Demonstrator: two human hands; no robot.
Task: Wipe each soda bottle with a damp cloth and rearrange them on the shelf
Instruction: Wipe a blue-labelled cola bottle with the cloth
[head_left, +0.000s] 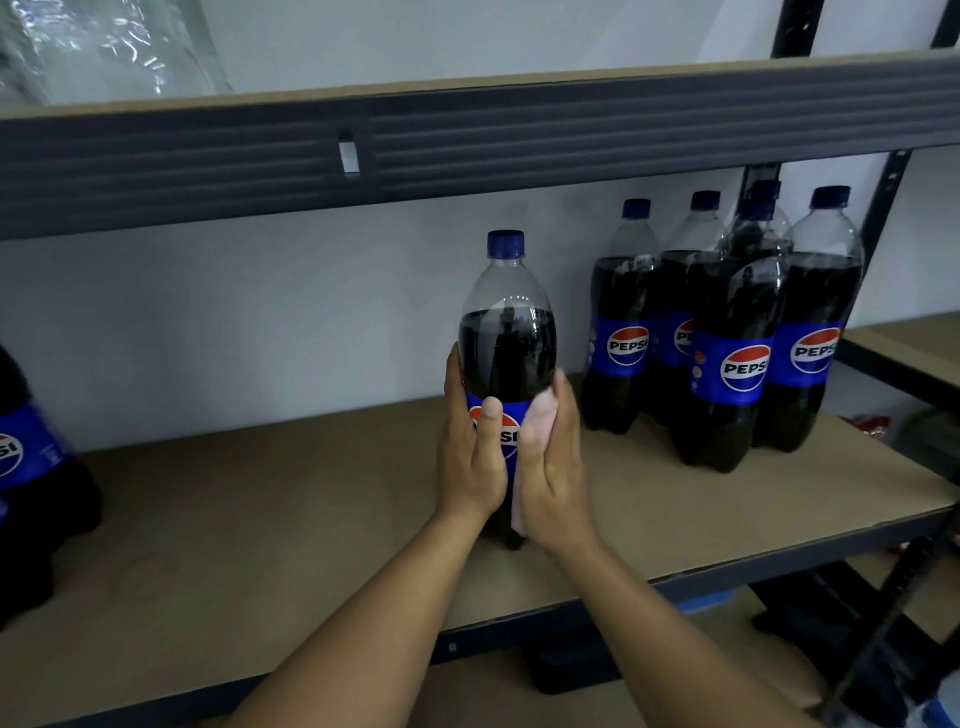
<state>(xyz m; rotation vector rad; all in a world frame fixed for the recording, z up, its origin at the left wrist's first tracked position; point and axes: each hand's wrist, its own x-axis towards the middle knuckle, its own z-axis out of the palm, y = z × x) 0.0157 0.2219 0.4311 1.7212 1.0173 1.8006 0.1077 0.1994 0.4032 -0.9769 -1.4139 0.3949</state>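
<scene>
A tall Pepsi soda bottle (508, 343) with a blue cap stands upright on the brown shelf board (291, 499), a little right of the middle. My left hand (470, 447) grips its left side, thumb across the label. My right hand (553, 457) presses a pink cloth (537, 421) flat against the bottle's right side with straight fingers. A group of several more Pepsi bottles (732, 332) stands at the right end of the shelf. Another Pepsi bottle (31, 467) shows partly at the left edge.
A dark metal beam of the upper shelf (467, 140) runs across above the bottles. Clear plastic wrap (104, 47) lies on that upper shelf at the left. A black upright post (883, 218) stands at the right, with a lower shelf (909, 343) beyond it.
</scene>
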